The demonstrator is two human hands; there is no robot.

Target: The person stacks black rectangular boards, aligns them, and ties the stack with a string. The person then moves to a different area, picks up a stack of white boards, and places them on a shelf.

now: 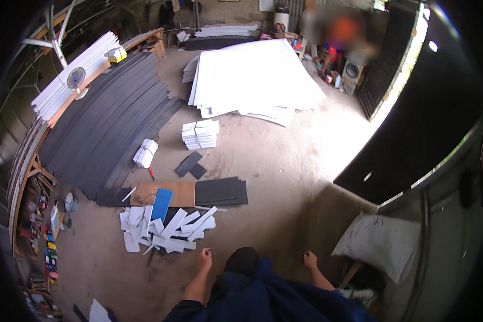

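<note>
My left hand (205, 258) is closed in front of me, just right of a loose heap of white strips (169, 231). A small dark spot shows at its fingertips, too small to name. My right hand (309, 261) is curled shut above the floor, nearest to a whitish sack (378, 244). Something dark also shows at its fingers, but I cannot make out what. Both hands are well apart. Beyond the heap lie a brown board (169, 194), a blue piece (161, 204) and dark panels (220, 191).
Bundled white pieces (199, 134) stand farther ahead, before a stack of large white sheets (252, 75). Long dark strips (110, 112) fill the left, with a fan (76, 79) near them. A blurred person (335, 43) is at the far right, near a large dark door (408, 123).
</note>
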